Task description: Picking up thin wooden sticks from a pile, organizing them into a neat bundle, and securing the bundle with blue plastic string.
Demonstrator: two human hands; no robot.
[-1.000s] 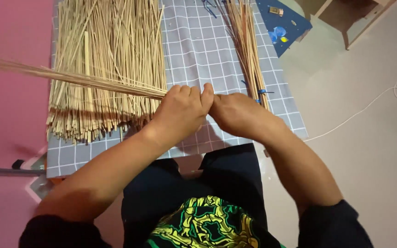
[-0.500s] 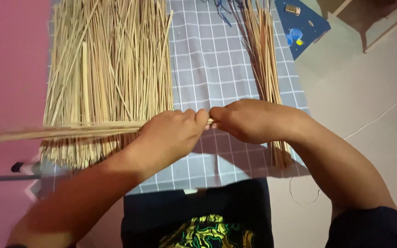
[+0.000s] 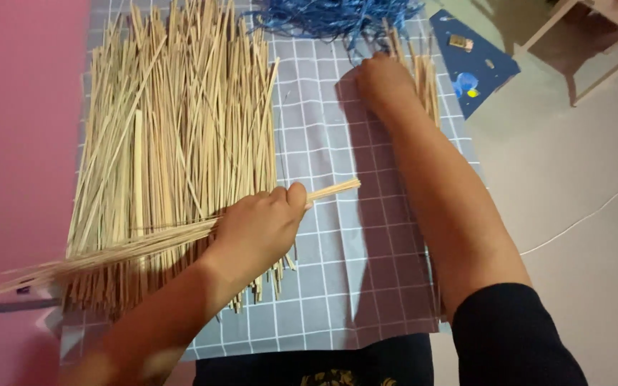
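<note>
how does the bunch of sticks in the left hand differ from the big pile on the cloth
The bunch is thin, gripped in the left hand and lies crosswise, its short end poking right past the grip. The big pile is wide, loose and spread on the checked cloth, its sticks running away from the person. Both are pale straw-coloured sticks.

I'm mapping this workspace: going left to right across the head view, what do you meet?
Pink floor → spread pile of pale sticks → left hand gripping a stick bundle → right hand → blue card
</note>
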